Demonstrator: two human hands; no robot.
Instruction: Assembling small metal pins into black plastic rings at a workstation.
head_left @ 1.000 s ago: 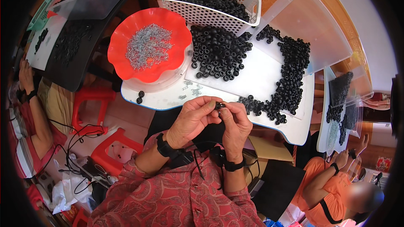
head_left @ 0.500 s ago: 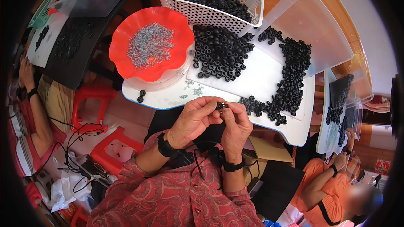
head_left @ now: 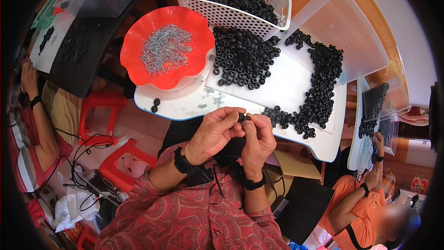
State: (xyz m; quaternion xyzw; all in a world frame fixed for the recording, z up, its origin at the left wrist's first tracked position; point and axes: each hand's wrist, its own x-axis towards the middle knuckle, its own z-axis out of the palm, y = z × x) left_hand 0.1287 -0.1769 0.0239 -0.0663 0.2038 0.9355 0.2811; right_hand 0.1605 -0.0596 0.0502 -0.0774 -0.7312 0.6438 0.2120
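Between my fingertips, just past the table's near edge, is a small black ring-like part [head_left: 243, 118]. My left hand [head_left: 215, 129] pinches it from the left, thumb and forefinger closed. From the other side my right hand [head_left: 257, 140] closes its thumb and forefinger on the same part, whose finer detail the fingers hide. Beyond my hands, a pile of black ring-like parts [head_left: 244, 58] lies on a white board [head_left: 282, 83]. A red wavy-rimmed dish [head_left: 132, 48] holds many tiny silvery pieces [head_left: 166, 46]. Two black parts [head_left: 155, 105] sit near the table edge at left.
A white perforated basket [head_left: 226, 17] of black parts stands at the back. More black parts [head_left: 323, 74] line the board's right side, by a translucent plastic bin [head_left: 347, 32]. Red stools [head_left: 127, 162] stand at left. Co-workers' arms [head_left: 354, 199] show at both sides.
My hands stay almost in place, with the fingers shifting slightly around the black part. At right, a co-worker's hand has moved up toward their own tray.
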